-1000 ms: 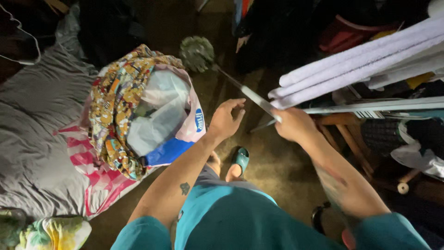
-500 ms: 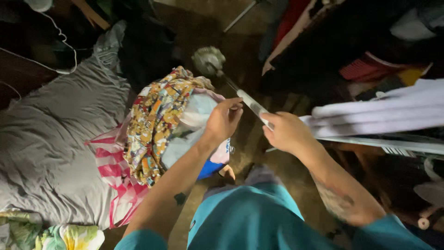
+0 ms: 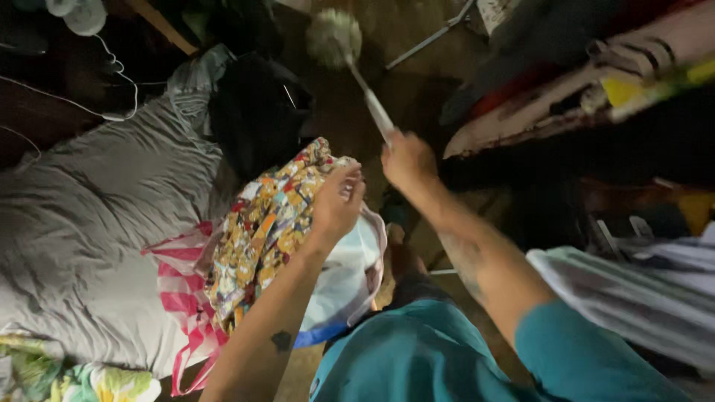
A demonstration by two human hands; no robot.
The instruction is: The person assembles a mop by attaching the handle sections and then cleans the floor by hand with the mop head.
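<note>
Right hand (image 3: 408, 160), at centre frame, is clamped on the pale handle of a duster (image 3: 366, 91) whose fluffy head points to the top of the frame. Left hand (image 3: 337, 203), fingers curled loosely, rests on patterned cloth (image 3: 264, 234) atop a white bag (image 3: 346, 275), beside a grey mattress (image 3: 82, 231) at left.
</note>
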